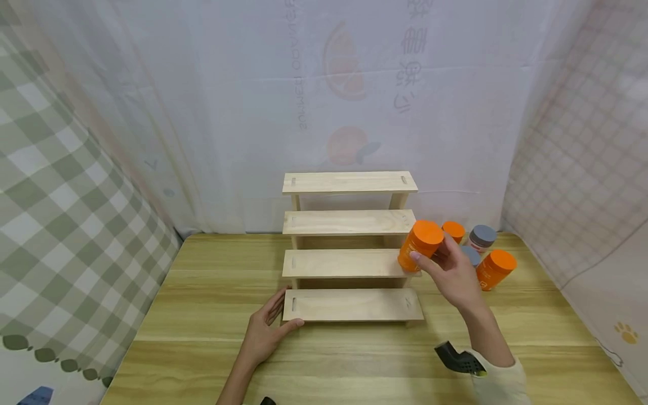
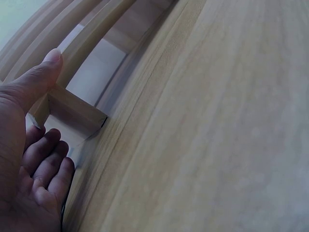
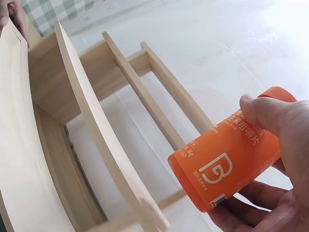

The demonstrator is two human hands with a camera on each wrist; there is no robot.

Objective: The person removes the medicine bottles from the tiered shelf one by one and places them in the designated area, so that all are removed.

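In my right hand [image 1: 458,281] is an orange bottle [image 1: 421,244] with an orange lid, pinched between thumb and fingers. It is tilted and overlaps the right end of the second step from the bottom in the head view. White lettering and a logo show on the bottle [image 3: 227,154] in the right wrist view. My left hand [image 1: 263,333] holds the left front corner of a four-step wooden rack [image 1: 349,305]. Its thumb [image 2: 41,77] lies on the lowest step's front edge, and the other fingers are at that step's left end.
Right of the rack stand more bottles: an orange one [image 1: 496,269] in front, another orange-lidded one [image 1: 453,230] behind, and grey-lidded ones [image 1: 482,236] between. The wooden table [image 1: 212,292] meets a pale curtain [image 1: 228,140] at the back. Checked cloth [image 1: 61,169] hangs at the left.
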